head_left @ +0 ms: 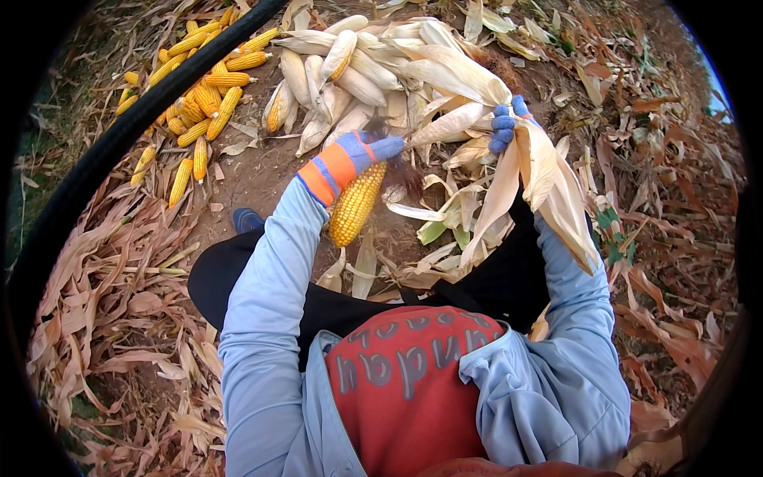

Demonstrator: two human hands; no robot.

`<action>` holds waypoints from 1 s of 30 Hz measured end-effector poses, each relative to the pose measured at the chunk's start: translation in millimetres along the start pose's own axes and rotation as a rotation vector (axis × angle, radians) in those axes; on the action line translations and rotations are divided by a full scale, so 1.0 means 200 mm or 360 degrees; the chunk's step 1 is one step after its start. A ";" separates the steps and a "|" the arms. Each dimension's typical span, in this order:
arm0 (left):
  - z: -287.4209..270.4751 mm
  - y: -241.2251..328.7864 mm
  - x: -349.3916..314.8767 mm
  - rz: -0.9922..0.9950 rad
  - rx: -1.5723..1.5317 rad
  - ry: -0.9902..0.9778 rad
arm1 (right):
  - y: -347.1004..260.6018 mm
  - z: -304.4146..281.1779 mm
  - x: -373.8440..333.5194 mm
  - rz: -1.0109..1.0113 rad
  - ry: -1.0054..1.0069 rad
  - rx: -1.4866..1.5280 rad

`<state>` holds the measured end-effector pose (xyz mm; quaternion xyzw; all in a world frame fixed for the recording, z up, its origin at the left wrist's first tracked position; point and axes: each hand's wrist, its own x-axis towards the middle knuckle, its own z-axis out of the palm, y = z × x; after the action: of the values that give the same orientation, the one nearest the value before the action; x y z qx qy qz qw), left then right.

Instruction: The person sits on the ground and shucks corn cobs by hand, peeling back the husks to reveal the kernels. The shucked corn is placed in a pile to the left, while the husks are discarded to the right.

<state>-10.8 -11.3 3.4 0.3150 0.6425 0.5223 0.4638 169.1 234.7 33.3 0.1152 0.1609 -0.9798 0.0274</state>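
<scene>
Both my hands wear blue and orange knit gloves. My left hand (350,163) is closed round the upper end of a husked yellow corn cob (359,203), which hangs tilted below it. Dark corn silk (403,181) shows beside the cob. Dry pale husks (540,163) are gripped in my right hand (509,125), with long leaves trailing down over my right forearm. A pale husk-covered ear (451,125) lies between my hands, its narrow end close to my left fingertips; whether they touch it I cannot tell.
Ahead lies a heap of unhusked corn ears (362,71). Husked yellow cobs (208,95) are piled at the far left. Loose husks (457,208) lie before my folded legs, and dry stalks and leaves (119,278) cover the ground on both sides. A black strap-like band (119,135) crosses the upper left.
</scene>
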 end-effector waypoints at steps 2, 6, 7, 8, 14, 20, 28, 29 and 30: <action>0.01 0.00 0.00 0.0007 0.0015 -0.0056 | -0.02 -0.03 0.00 -0.0061 0.0173 -0.0100; 0.01 0.02 -0.02 -0.0066 0.0102 -0.0109 | -0.01 -0.03 0.02 -0.0155 0.0357 -0.0182; 0.01 -0.01 -0.01 -0.0015 0.0111 -0.0093 | -0.02 -0.03 0.03 -0.0170 0.0380 -0.0203; 0.01 -0.07 0.02 0.0037 0.0120 -0.0076 | -0.01 -0.03 0.03 -0.0181 0.0400 -0.0159; 0.05 0.03 -0.01 0.0085 -0.0043 -0.0214 | -0.04 -0.14 0.03 -0.0357 0.0469 -0.0467; 0.04 0.03 -0.03 0.0048 0.0111 -0.0151 | -0.01 -0.15 0.07 -0.0498 0.0623 -0.0671; 0.09 0.16 -0.05 -0.0296 -0.0380 0.0020 | 0.05 -0.01 0.04 -0.0441 0.0529 -0.0286; 0.04 -0.03 -0.02 -0.0081 -0.0551 0.0062 | 0.08 0.04 0.06 -0.0398 0.0515 -0.0226; 0.01 -0.13 0.00 0.0132 -0.0719 0.0089 | 0.11 0.09 0.08 -0.0362 0.0513 -0.0163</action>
<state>-6.4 -17.6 -21.9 0.2147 0.5084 0.6801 0.4825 151.4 207.5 39.1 0.2501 0.2249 -0.9360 -0.1039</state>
